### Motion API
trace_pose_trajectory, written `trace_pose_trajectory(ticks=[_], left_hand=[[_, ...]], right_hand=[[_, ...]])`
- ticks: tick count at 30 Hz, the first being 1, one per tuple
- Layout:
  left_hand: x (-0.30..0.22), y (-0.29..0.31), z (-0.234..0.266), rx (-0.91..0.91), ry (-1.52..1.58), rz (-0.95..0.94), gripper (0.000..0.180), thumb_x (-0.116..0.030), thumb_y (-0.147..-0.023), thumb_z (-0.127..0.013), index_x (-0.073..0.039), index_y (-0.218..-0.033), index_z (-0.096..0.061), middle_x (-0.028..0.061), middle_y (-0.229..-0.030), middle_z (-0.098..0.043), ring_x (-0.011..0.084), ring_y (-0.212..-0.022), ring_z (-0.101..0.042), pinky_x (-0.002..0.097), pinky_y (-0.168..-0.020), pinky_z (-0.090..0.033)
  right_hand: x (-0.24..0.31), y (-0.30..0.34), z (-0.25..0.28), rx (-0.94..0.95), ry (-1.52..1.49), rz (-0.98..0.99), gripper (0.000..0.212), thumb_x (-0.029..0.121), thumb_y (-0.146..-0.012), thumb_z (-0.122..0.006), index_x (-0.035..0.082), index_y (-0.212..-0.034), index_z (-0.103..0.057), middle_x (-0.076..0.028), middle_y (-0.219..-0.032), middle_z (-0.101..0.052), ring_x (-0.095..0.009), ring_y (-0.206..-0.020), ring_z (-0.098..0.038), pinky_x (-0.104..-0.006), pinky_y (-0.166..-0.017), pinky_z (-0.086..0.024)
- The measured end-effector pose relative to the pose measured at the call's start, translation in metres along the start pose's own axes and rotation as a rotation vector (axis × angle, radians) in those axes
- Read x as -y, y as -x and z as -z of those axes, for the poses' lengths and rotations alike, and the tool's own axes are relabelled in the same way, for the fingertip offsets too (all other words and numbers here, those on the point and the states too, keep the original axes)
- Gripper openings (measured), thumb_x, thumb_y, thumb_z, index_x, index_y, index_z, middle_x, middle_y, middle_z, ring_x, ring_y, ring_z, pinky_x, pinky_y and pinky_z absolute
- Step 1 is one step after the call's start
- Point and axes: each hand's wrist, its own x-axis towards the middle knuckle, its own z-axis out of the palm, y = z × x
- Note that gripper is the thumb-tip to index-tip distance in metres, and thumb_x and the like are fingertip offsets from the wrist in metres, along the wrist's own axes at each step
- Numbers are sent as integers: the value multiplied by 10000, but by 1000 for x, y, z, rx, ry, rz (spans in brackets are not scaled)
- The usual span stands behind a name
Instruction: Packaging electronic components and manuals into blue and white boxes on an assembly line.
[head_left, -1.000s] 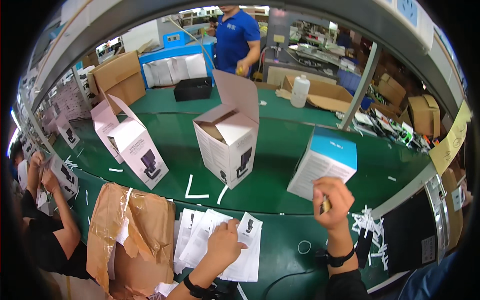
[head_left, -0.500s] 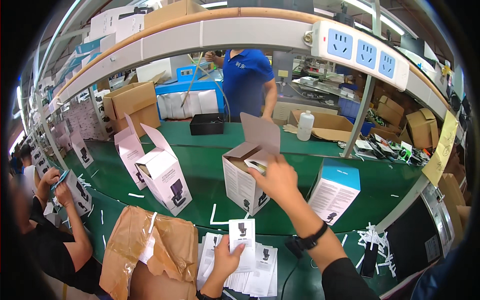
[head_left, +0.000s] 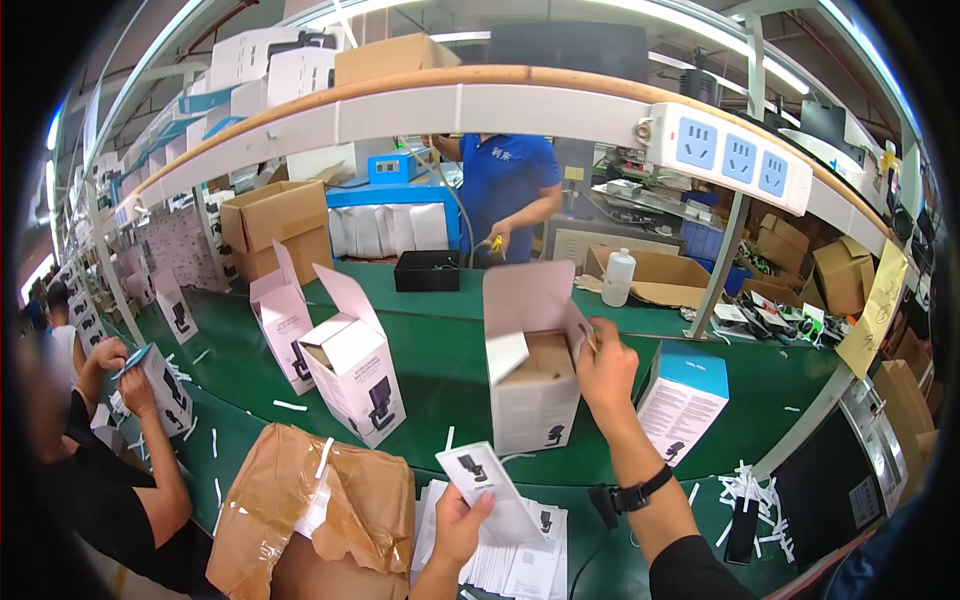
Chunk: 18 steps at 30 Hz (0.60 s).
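My left hand point(head_left: 459, 528) grips a white instruction booklet point(head_left: 492, 492) with a picture of a microphone on it, tilted above a stack of similar booklets point(head_left: 505, 575). In front of it stands an open white and grey carton point(head_left: 533, 420), its rear flap upright and brown cardboard visible inside. My right hand point(head_left: 608, 372) is at the carton's right edge, fingers closed on the side flap point(head_left: 579, 333). Just right of that hand is a closed carton with a blue top point(head_left: 683, 405). Two cartons with raised flaps, a nearer one point(head_left: 362, 385) and a farther one point(head_left: 283, 330), stand to the left.
A torn brown cardboard box point(head_left: 300, 500) sits at the near left. At the far side are a black box point(head_left: 427, 271) and a white bottle point(head_left: 619, 278). White paper strips point(head_left: 757, 500) lie at right. Co-workers stand at left and across the bench.
My right hand has gone from the carton's opening to its right flap, and the carton has turned to face me more squarely. The booklet in my left hand has tilted. The co-worker's arm opposite has moved.
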Motion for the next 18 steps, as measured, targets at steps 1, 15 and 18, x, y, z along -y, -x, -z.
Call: trace_pose_trajectory(ticks=[1,15,18], left_hand=[[-14,-3,-8,79,22,30,290,-58,-958,-632,-2,-1237,-578,35,-1119,-664,103,-974,-610,271,-860,-487],[-33,-200,-114,257,-716,-355,238,-211,-954,-651,6,-1052,-649,116,-1004,-706,204,-886,-673,357,-809,-516],[-43,-203,-97,96,-752,-429,256,-214,-942,-668,19,-1045,-647,158,-949,-714,221,-862,-671,367,-793,-511]], right_hand=[[2,3,2,-91,-186,-100,208,57,-811,-669,8,-1009,-631,-195,-790,-700,-395,-738,-695,-456,-663,-559],[-37,14,26,94,-307,-456,238,166,-829,-607,-70,-819,-640,-295,-797,-654,-491,-798,-648,-496,-725,-520],[-37,15,22,61,-332,-324,216,153,-814,-611,-60,-834,-642,-305,-823,-645,-486,-818,-637,-528,-721,-519]])
